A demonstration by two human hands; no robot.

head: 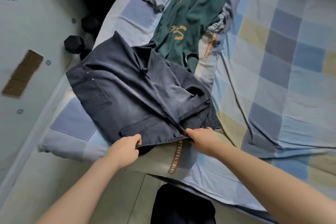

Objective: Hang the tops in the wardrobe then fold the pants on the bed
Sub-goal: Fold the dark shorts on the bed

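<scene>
Both hands pinch one edge of dark grey pants, left hand and right hand apart, likely tensioning it for folding. Pants lie on bed; green garment beyond.

Both my arms reach forward, bare. My left hand and right hand each pinch shut, knuckles up.

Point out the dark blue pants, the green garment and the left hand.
dark blue pants (138, 94): head view, middle of the fabric.
green garment (183, 23): head view, above the orange lettering.
left hand (125, 148): head view, back of hand.
</scene>
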